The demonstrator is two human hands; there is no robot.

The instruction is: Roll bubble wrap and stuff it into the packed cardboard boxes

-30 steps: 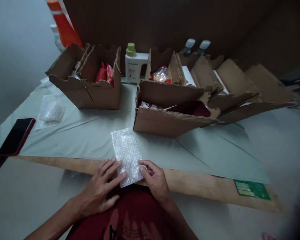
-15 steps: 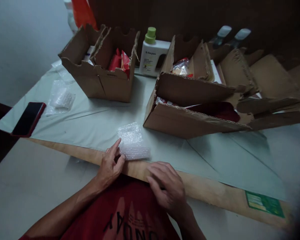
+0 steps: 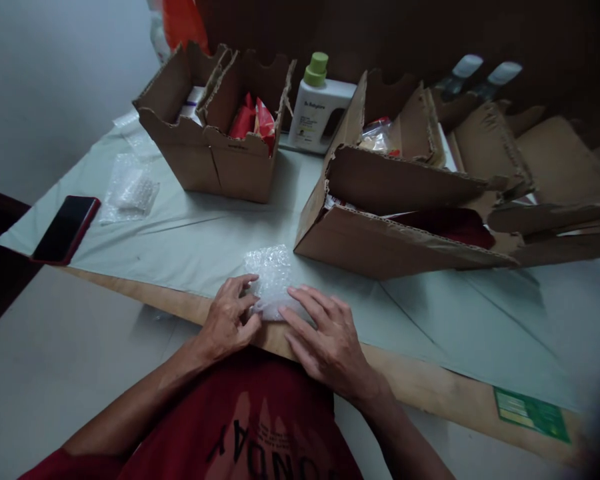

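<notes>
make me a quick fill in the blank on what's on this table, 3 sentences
1. Both hands press on a folded piece of ____ wrap.
2. The white bottle has a ____ cap.
3. The phone lies at the table's ____ edge.

Missing words: bubble; green; left

Upside-down letters "ONDAY" on red shirt [image 3: 260, 433], white bottle's [image 3: 316, 113] label too small to read

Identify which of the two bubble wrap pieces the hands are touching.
The folded bubble wrap piece at the table's near edge, under both hands; the other bubble wrap piece lies untouched beside the phone.
</notes>
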